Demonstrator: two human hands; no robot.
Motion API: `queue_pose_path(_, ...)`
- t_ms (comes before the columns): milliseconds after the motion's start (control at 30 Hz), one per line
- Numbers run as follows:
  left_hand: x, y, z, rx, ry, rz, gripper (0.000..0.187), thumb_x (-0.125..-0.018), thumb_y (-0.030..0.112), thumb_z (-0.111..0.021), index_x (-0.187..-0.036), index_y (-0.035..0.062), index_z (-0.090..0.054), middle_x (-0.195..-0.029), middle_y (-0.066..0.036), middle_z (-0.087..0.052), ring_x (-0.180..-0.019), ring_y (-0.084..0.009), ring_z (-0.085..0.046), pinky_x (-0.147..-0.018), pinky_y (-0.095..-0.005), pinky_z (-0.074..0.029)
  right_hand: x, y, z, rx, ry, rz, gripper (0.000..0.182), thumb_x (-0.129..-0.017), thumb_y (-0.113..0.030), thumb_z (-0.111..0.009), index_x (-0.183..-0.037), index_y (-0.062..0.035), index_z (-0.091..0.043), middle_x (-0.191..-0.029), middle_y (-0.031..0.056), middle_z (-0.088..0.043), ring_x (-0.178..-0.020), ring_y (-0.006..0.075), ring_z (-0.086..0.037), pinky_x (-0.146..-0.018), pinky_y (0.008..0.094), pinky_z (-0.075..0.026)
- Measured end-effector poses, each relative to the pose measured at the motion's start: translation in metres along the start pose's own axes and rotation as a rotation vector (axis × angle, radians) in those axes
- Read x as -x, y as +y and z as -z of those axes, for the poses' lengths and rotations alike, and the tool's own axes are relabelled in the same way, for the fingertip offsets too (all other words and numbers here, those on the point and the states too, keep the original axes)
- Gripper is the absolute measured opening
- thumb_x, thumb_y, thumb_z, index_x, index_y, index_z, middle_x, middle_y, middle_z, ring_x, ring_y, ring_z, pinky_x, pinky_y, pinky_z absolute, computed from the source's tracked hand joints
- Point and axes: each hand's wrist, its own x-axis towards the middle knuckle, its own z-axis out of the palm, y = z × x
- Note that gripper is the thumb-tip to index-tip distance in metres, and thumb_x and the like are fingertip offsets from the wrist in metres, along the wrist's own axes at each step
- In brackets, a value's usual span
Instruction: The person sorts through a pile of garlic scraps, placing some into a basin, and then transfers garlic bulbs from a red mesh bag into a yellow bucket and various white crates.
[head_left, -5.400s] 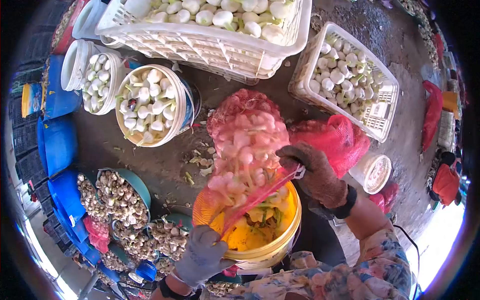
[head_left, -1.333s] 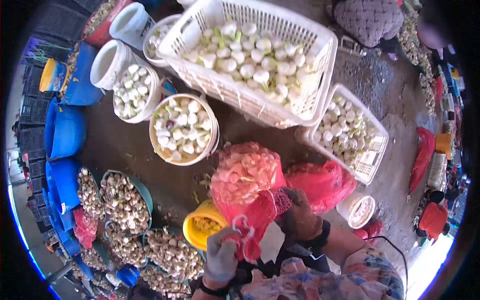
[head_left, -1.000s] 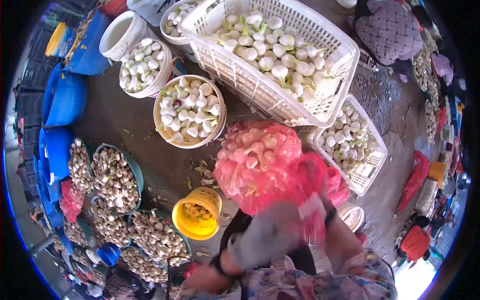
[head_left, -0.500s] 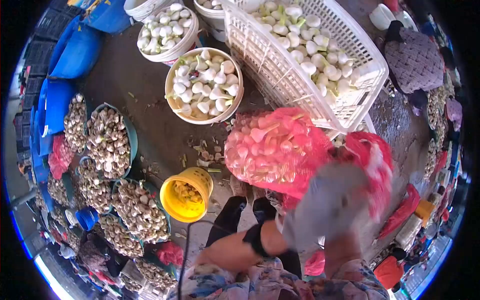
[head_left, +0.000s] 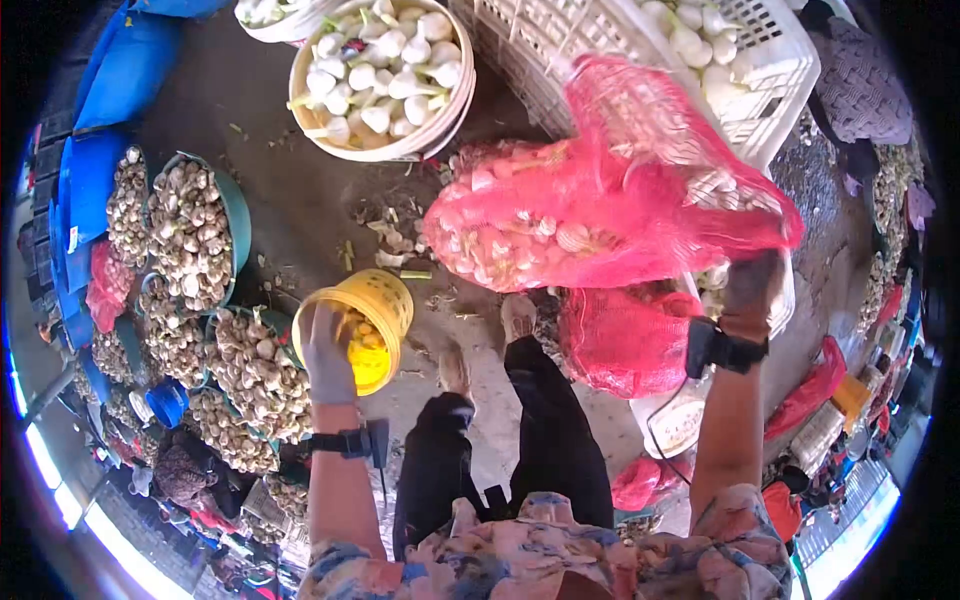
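My left hand (head_left: 328,360), in a grey glove, reaches into the mouth of a yellow bucket (head_left: 390,300) with small yellowish pieces inside. Its fingers are blurred and partly hidden there. At the right, my right hand (head_left: 752,288) is closed on the loose edge of a red mesh bag (head_left: 640,225), the netting covering part of the fingers. Garlic bulbs show through the bag's left part, and its slack netting stretches toward my right hand. Below it sits another red mesh bundle (head_left: 630,345).
A white bucket (head_left: 400,150) of peeled garlic and a white plastic crate (head_left: 790,70) holding more stand ahead. Teal tubs (head_left: 238,225) heaped with unpeeled garlic line the left, beside blue barrels (head_left: 95,180). Another person (head_left: 865,85) is at upper right.
My hands, close together at the bag before, are now apart. The left has gone to the yellow bucket; the right has drawn the netting out to the right. The view has shifted.
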Motion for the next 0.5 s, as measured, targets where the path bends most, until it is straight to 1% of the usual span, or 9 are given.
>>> queue_pose_path(33,-0.001,-0.021,0.007,-0.070,-0.056,-0.120,0.031,-0.093,0.025,-0.052,-0.117,0.0057,-0.052,-0.115,-0.002,-0.047,-0.103,-0.0187,-0.051,-0.081,-0.0325,-0.047,0.013,0.013,0.018,-0.039,0.108,0.017,0.043,-0.092,-0.028,-0.052,-0.124,0.0010,-0.052,-0.121,0.0124,-0.059,-0.115,0.0249,-0.054,-0.100,0.0393,-0.042)
queue_pose_path(67,-0.003,-0.133,0.080,0.094,0.380,0.541,0.042,-0.086,0.042,-0.061,-0.106,0.0071,-0.053,-0.109,-0.004,-0.047,-0.087,-0.0182,-0.052,-0.071,-0.0337,-0.048,0.032,0.025,0.036,-0.079,0.216,0.034,0.039,-0.093,-0.024,-0.052,-0.122,0.0026,-0.053,-0.120,0.0135,-0.059,-0.116,0.0245,-0.053,-0.102,0.0389,-0.041)
queue_pose_path(100,0.020,-0.166,0.093,0.030,0.385,0.655,0.046,-0.082,0.049,-0.063,-0.100,0.0088,-0.052,-0.100,-0.004,-0.048,-0.078,-0.0184,-0.050,-0.066,-0.0337,-0.047,0.060,0.025,0.032,-0.483,0.368,-0.052,0.034,-0.095,-0.020,-0.044,-0.121,-0.0002,-0.055,-0.118,0.0157,-0.060,-0.106,0.0258,-0.059,-0.098,0.0387,-0.043)
queue_pose_path(133,0.033,-0.192,0.097,-0.033,0.387,0.771,0.050,-0.078,0.055,-0.065,-0.094,0.0104,-0.052,-0.090,-0.004,-0.050,-0.068,-0.0187,-0.048,-0.062,-0.0337,-0.046,0.092,0.066,0.070,0.092,0.367,-0.029,0.035,-0.095,-0.019,-0.046,-0.123,0.0012,-0.053,-0.122,0.0160,-0.058,-0.111,0.0266,-0.056,-0.100,0.0392,-0.042)
queue_pose_path(200,0.033,-0.240,0.097,0.118,0.448,0.872,0.046,-0.080,0.055,-0.065,-0.091,0.0116,-0.053,-0.081,-0.004,-0.050,-0.065,-0.0190,-0.049,-0.059,-0.0344,-0.047,0.177,0.089,0.066,0.596,0.364,-0.053,0.045,-0.095,-0.029,-0.048,-0.127,0.0028,-0.048,-0.129,0.0173,-0.052,-0.116,0.0270,-0.052,-0.102,0.0413,-0.039)
queue_pose_path(300,0.032,-0.294,0.095,0.449,0.489,0.930,0.043,-0.082,0.054,-0.063,-0.088,0.0127,-0.055,-0.069,-0.003,-0.051,-0.061,-0.0197,-0.052,-0.058,-0.0357,-0.048,0.276,0.082,-0.043,-0.238,0.328,-0.751,0.040,-0.092,-0.030,-0.056,-0.120,-0.0022,-0.053,-0.107,0.0088,-0.062,-0.095,0.0221,-0.060,-0.082,0.0351,-0.049)
queue_pose_path(333,0.024,-0.306,0.094,0.603,0.436,0.883,0.043,-0.082,0.055,-0.062,-0.088,0.0126,-0.056,-0.065,-0.003,-0.051,-0.062,-0.0200,-0.053,-0.058,-0.0363,-0.048,0.317,0.111,-0.055,0.547,-0.187,-0.483,0.034,-0.089,-0.021,-0.061,-0.116,-0.0031,-0.053,-0.095,0.0069,-0.064,-0.086,0.0208,-0.061,-0.074,0.0309,-0.050)
queue_pose_path(400,0.016,-0.333,0.098,0.727,0.347,0.798,0.039,-0.087,0.044,-0.060,-0.102,0.0079,-0.060,-0.082,-0.008,-0.060,-0.071,-0.0229,-0.057,-0.064,-0.0365,-0.051,0.318,0.078,-0.133,-0.093,-0.338,-0.710,0.035,-0.086,-0.016,-0.064,-0.116,-0.0022,-0.053,-0.102,0.0150,-0.062,-0.092,0.0259,-0.060,-0.079,0.0350,-0.049)
queue_pose_path(500,0.012,-0.356,0.099,0.906,0.381,0.599,0.026,-0.091,0.015,-0.051,-0.113,0.0039,-0.059,-0.105,-0.011,-0.066,-0.092,-0.0240,-0.063,-0.079,-0.0377,-0.054,0.312,0.183,-0.185,0.620,-0.615,-0.079,0.050,-0.085,-0.025,-0.063,-0.126,-0.0012,-0.046,-0.118,0.0261,-0.052,-0.111,0.0405,-0.051,-0.095,0.0447,-0.042)
